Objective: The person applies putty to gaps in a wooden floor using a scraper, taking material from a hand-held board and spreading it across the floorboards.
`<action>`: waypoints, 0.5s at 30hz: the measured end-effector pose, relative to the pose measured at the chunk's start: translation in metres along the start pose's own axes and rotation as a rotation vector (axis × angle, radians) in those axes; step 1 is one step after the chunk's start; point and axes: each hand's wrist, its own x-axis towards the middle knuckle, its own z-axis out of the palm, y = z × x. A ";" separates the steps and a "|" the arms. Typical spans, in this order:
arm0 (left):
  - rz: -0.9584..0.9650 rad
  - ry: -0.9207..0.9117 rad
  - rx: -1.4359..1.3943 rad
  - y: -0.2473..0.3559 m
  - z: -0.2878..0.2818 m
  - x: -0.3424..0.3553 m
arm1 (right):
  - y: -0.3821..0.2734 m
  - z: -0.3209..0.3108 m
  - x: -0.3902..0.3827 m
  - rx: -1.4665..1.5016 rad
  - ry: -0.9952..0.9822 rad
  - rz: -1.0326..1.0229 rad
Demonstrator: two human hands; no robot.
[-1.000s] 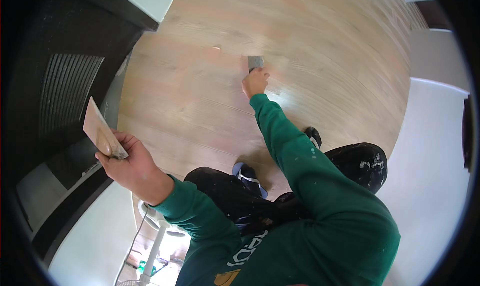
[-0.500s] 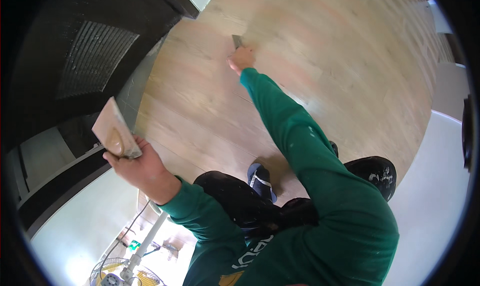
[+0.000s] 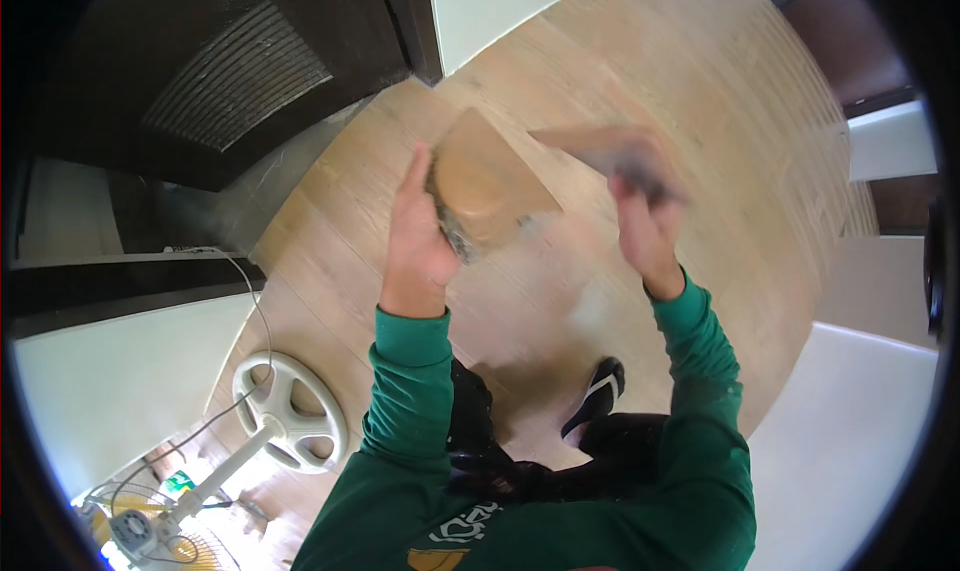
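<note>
My left hand (image 3: 420, 231) grips a flat, squarish board (image 3: 522, 186) along its left edge, above the floor in the middle of view. On the board lies a smooth mound of tan paste (image 3: 470, 189), thick and rounded. To the right of it, apart from the board, my right hand (image 3: 647, 226) is wrapped round the handle of a putty knife (image 3: 605, 146). Motion smears the knife, but its wide blade points left toward the board. Both hands are closed on what they hold.
A wood-plank floor (image 3: 370, 221) lies below, with a pale smudge near my feet. At upper left stands a dark louvred door (image 3: 240, 76). A fan's white round base (image 3: 290, 411) and trailing cable (image 3: 262, 321) sit at lower left. White walls (image 3: 850, 441) border the right side.
My right hand has come back from low at the floor with the putty knife, up beside the board. My left hand has brought the board rightward to the middle. My view has turned and shifted.
</note>
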 end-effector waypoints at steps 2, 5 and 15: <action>-0.124 -0.097 -0.017 -0.005 0.007 0.000 | -0.034 -0.003 0.010 -0.307 -0.265 -0.449; -0.226 -0.177 -0.022 -0.011 0.007 -0.005 | -0.043 -0.002 0.008 -0.342 -0.590 -0.715; -0.029 -0.194 0.011 -0.014 0.018 -0.015 | -0.018 -0.066 0.048 -0.886 -0.550 -0.531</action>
